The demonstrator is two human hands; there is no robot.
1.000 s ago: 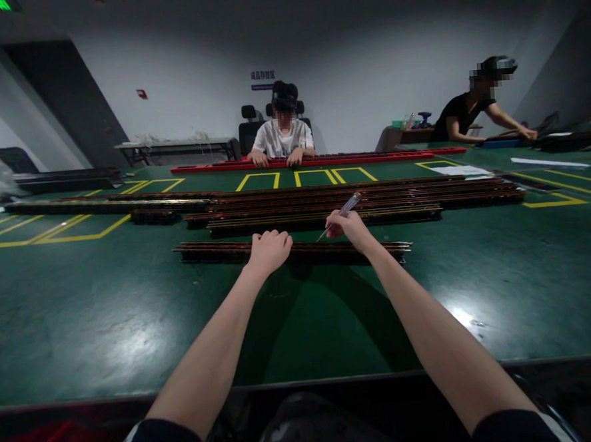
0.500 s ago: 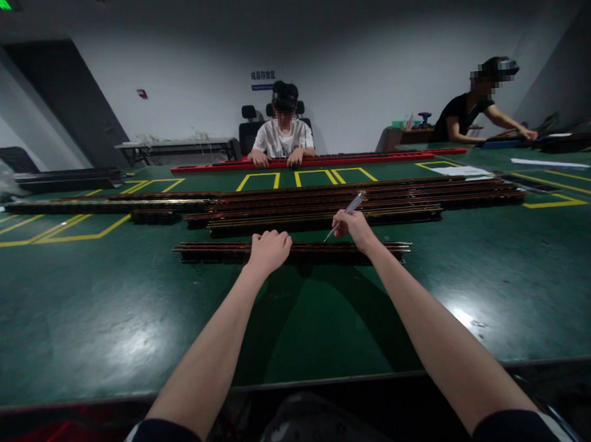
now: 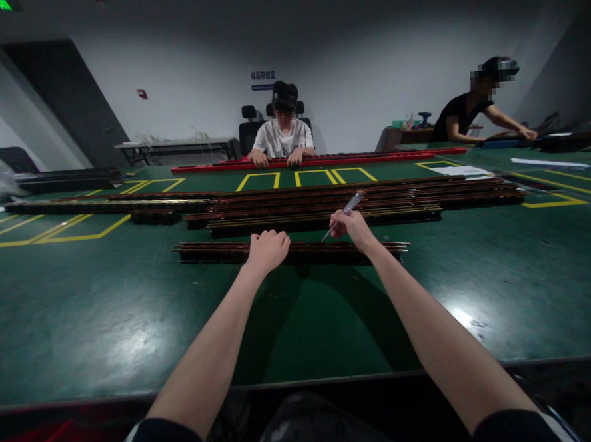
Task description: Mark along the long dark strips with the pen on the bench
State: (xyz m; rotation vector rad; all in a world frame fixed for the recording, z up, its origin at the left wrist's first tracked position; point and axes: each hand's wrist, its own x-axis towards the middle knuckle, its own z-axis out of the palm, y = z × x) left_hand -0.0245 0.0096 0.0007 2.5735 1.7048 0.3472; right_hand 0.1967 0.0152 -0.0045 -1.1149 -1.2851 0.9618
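Note:
Across the green table in front of me lies a long dark bar with reddish-brown strips (image 3: 212, 251). My left hand (image 3: 268, 250) is closed over the middle of this bar, its fingers curled across the far edge. In my right hand (image 3: 352, 228) is a screwdriver (image 3: 353, 203) with a clear handle and a thin shaft. The handle slants up to the right; the tip points down at the bar's top, right of my left hand. Whether the tip touches the bar, I cannot tell.
Just beyond lies a row of similar long bars (image 3: 324, 196). Farther back is a red rail (image 3: 362, 158), with a person in white (image 3: 283, 138) whose hands rest on it. Another person in black (image 3: 464, 114) works at the far right. White paper (image 3: 460, 171) lies behind the bars.
The screwdriver tip and my right hand have shifted slightly to the left. My left hand and the bar have moved left by a tiny amount too.

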